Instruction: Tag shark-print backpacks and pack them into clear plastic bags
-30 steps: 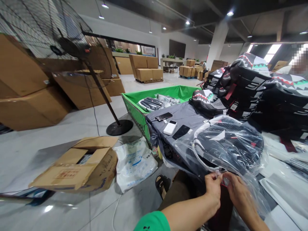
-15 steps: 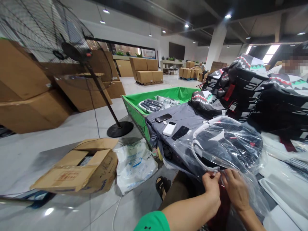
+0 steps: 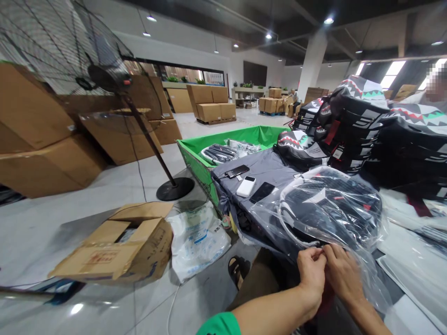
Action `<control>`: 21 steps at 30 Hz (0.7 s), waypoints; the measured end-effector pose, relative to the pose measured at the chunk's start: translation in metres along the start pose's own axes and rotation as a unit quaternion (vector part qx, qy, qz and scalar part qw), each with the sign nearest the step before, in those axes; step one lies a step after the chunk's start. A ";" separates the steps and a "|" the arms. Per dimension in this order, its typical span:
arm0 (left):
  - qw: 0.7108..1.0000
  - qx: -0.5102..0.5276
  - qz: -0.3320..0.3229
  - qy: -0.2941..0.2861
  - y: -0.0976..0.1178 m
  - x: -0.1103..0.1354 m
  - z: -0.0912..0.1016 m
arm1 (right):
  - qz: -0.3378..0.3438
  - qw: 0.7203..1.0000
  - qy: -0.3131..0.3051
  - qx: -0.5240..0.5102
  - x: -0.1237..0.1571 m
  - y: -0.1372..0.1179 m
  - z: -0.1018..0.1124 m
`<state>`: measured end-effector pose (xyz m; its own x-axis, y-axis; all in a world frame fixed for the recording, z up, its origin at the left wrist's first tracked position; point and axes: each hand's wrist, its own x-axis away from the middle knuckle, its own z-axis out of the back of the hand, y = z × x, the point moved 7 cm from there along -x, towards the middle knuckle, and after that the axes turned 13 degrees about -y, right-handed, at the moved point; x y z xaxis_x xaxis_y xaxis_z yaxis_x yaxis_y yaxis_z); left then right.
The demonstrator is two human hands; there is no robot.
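Observation:
A black backpack (image 3: 310, 216) with pale piping lies on the grey-covered table inside a clear plastic bag (image 3: 375, 284). At its near edge my left hand (image 3: 310, 272) is closed in a pinch. My right hand (image 3: 344, 274), slightly blurred, pinches close beside it, the fingertips of both almost touching. They seem to grip the mouth of the plastic bag, though the fingers cover the exact spot. Something dark red shows partly below my hands.
Phones and a white power bank (image 3: 246, 186) lie left of the backpack. Stacked shark-patterned bags (image 3: 359, 111) stand behind, with a person beyond. Flat plastic bags (image 3: 415, 274) lie right. A green bin (image 3: 195, 163), open carton (image 3: 115, 251) and standing fan (image 3: 153, 135) are left.
Both hands have shifted slightly right along the plastic bag's edge, and their fingertips have come closer together. The person at the back right has moved. The backpack lies where it was.

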<state>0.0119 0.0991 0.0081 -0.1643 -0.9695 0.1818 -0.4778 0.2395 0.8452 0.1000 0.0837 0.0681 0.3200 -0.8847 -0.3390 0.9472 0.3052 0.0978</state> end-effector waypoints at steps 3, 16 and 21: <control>0.998 -0.019 -0.047 0.027 0.009 0.007 0.017 | -0.031 0.993 0.010 -0.109 0.000 0.016 -0.008; 0.932 0.301 0.101 -0.173 -0.053 -0.020 -0.024 | -0.142 0.960 -0.072 -0.231 -0.009 0.033 -0.004; 0.955 0.247 0.074 -0.144 -0.050 -0.018 -0.015 | -0.161 0.960 -0.096 -0.209 -0.009 0.043 -0.010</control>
<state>0.0515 0.1037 -0.0298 -0.4581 -0.8857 0.0754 -0.7686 0.4373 0.4670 0.1379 0.1087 0.0658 0.0478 -0.9933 -0.1055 0.9205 0.0848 -0.3814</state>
